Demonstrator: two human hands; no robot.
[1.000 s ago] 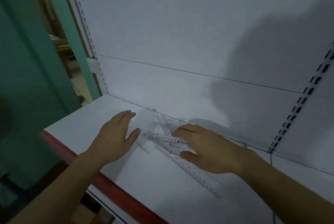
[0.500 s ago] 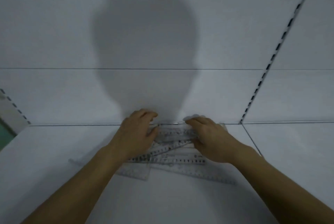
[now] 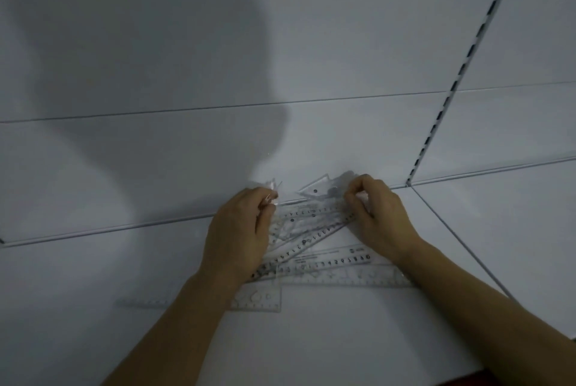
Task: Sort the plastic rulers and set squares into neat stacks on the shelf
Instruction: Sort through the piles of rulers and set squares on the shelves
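Nearest the edge of the white shelf (image 3: 311, 351) a clear ruler (image 3: 258, 300) lies flat, its left stretch running out under the person's left forearm. Just beyond it a longer ruler with printed numbers (image 3: 336, 264) lies crosswise, and over that a slanted ruler (image 3: 311, 237) leans from near left to far right, so the pile (image 3: 311, 248) is a loose fan, nothing squared up yet. The left hand (image 3: 240, 232) sits on the left end of the fan with its fingers curled, pinching a small clear piece at the fingertips; which piece it is I cannot tell, the plastic is too transparent. The right hand (image 3: 378, 214) is curled the same way at the far right end, its fingertips pinching the end of a ruler there. Farther back, against the rear panel (image 3: 311, 58), the corner of a set square (image 3: 314, 189) pokes up between the two hands. To do this well, I'd say lift one piece at a time by its ends and keep the others pressed flat, since slick plastic slides; separate triangles from straight rulers first, then butt each stack's edges against the back panel for a true line.
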